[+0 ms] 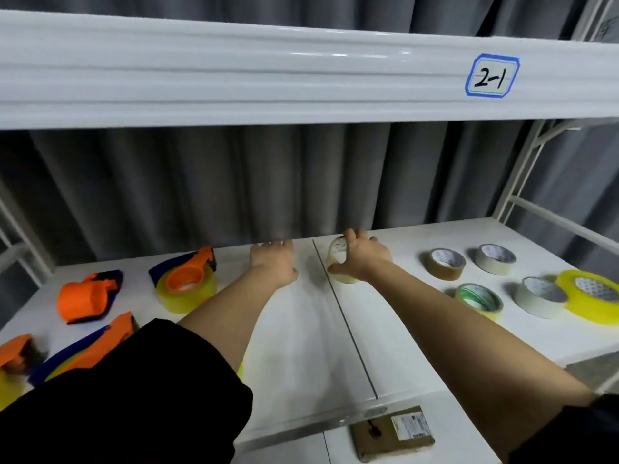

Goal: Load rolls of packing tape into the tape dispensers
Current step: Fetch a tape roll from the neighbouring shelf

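My right hand (pixel 363 259) grips a pale clear roll of tape (pixel 338 254), tilted on its edge at the back middle of the white shelf (pixel 301 346). Just left of it, my left hand (pixel 274 262) lies flat with its fingers stretched toward the back and holds nothing. An orange dispenser loaded with a yellowish roll (pixel 187 281) stands to the left. An empty orange dispenser (pixel 87 298) lies further left. Two more orange dispensers, one (pixel 97 349) and another (pixel 16 354), sit at the lower left, partly hidden by my black sleeve.
Several loose rolls lie on the right: a brown one (pixel 445 264), a white one (pixel 495 259), a green-cored one (pixel 479 301), a grey one (pixel 539 298) and a big yellow one (pixel 593 298). A small cardboard parcel (pixel 392 433) lies below the shelf's front edge. An upper shelf beam (pixel 268 75) hangs overhead.
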Demonstrator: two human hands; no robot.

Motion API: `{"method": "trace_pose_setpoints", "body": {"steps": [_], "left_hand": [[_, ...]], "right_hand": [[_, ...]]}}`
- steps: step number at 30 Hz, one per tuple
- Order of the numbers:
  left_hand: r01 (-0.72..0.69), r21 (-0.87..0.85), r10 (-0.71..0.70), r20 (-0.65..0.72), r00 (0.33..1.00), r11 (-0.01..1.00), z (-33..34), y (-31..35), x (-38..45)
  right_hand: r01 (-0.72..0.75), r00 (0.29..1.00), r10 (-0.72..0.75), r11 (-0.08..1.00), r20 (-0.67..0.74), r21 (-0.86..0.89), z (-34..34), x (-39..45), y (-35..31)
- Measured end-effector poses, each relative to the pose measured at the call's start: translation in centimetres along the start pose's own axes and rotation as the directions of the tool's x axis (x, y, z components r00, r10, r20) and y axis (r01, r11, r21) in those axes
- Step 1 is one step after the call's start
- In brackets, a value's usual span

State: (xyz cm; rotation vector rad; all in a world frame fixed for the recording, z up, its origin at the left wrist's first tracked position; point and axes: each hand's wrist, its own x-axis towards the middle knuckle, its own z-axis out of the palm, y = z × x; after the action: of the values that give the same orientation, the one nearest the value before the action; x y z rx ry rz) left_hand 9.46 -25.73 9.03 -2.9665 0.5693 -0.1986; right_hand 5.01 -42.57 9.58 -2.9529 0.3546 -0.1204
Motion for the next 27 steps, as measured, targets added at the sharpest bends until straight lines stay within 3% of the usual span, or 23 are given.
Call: {"method": "trace_pose_setpoints", "body": {"steps": [8,20,27], "left_hand": [[-0.022,0.019,0.021,0.017,1.0,1.0,-1.4,6.8,2.3],[0.078,-0.02,-0.076,0.074,0.994,0.997,-1.7,23.1,6.2],[0.081,-0.015,-0.079,0.083,0.993,0.997,-1.8,27.5,7.9]], "right_hand": [[-0.025,1.0,0.025,0.999,-0.008,0.042,-0.9,1.1,6.7],[0.082,0.997,-0.082,0.996,-0.002,-0.04,-3.8,4.1,24.3],[0.059,0.998,-0.057,0.997,0.027,-0.057,-5.0,5.4,29.8]]}}
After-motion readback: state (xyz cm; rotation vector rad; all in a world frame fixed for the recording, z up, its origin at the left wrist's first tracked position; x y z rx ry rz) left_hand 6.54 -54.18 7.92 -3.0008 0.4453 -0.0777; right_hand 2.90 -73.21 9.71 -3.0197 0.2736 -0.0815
